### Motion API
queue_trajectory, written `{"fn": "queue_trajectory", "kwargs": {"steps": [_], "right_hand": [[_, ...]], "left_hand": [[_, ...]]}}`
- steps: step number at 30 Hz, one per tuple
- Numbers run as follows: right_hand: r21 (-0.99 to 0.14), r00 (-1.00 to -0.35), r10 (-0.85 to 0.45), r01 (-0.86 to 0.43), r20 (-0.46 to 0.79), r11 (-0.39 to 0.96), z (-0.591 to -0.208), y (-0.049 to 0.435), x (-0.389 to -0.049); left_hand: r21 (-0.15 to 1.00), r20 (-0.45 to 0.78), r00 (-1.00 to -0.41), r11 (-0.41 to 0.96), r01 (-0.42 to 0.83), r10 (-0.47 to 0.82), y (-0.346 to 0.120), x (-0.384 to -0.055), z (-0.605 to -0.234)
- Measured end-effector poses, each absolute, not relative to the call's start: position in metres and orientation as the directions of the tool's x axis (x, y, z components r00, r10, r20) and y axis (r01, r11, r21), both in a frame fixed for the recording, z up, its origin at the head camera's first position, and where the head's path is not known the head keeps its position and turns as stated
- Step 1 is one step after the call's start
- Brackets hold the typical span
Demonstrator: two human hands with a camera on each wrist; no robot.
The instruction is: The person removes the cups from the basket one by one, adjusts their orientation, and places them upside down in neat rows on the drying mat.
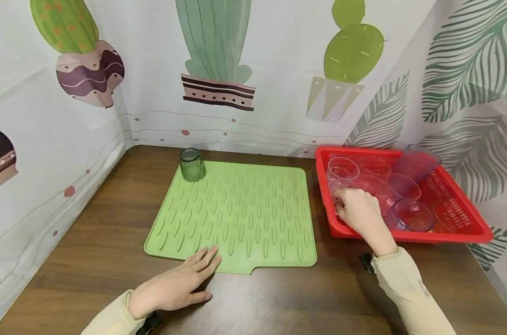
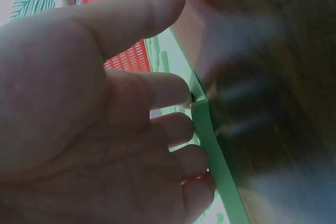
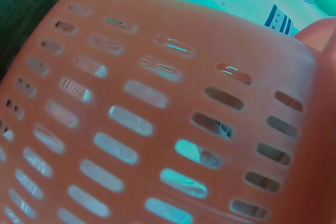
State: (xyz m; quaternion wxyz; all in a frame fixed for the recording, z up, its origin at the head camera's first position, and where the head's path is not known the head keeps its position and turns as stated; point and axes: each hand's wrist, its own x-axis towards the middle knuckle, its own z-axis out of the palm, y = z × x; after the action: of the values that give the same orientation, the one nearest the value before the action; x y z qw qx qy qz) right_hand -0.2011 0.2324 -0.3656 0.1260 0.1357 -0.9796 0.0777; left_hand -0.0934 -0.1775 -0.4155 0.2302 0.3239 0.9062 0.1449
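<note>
My right hand [image 1: 358, 207] reaches over the near left corner of the red basket [image 1: 425, 236], its fingers curled at the rim of a clear cup [image 1: 337, 185] inside. In the right wrist view the basket's slotted wall [image 3: 173, 103] covers most of the scene and hides the grip. My left hand [image 1: 175, 286] lies with fingers extended, fingertips on the near edge of the green drying mat [image 1: 245, 214]. The left wrist view shows its palm [image 2: 105, 114] and the fingertips along the mat's edge [image 2: 215, 156]. A green glass [image 1: 192, 165] stands upside down on the mat's far left corner.
Several clear and tinted cups fill the basket, among them a purple-rimmed cup [image 1: 413, 215] and a tall purple tumbler [image 1: 416, 164] leaning at the back. The brown wooden table [image 1: 287, 302] ends at a cactus-print cloth [image 1: 278, 116] behind.
</note>
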Motion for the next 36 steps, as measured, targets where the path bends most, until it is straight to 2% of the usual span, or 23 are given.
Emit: {"fn": "queue_trajectory", "kwargs": {"steps": [14, 36], "right_hand": [[-0.121, -0.885, -0.26, -0.328, 0.388, 0.937, -0.36, 0.236, -0.189], [-0.126, -0.852, -0.252, -0.344, 0.46, 0.931, -0.353, 0.238, -0.179]], "left_hand": [[0.406, -0.3, -0.692, 0.744, 0.53, 0.657, -0.177, -0.092, -0.417], [0.41, -0.288, -0.697, 0.743, 0.53, 0.656, -0.178, -0.091, -0.42]]}}
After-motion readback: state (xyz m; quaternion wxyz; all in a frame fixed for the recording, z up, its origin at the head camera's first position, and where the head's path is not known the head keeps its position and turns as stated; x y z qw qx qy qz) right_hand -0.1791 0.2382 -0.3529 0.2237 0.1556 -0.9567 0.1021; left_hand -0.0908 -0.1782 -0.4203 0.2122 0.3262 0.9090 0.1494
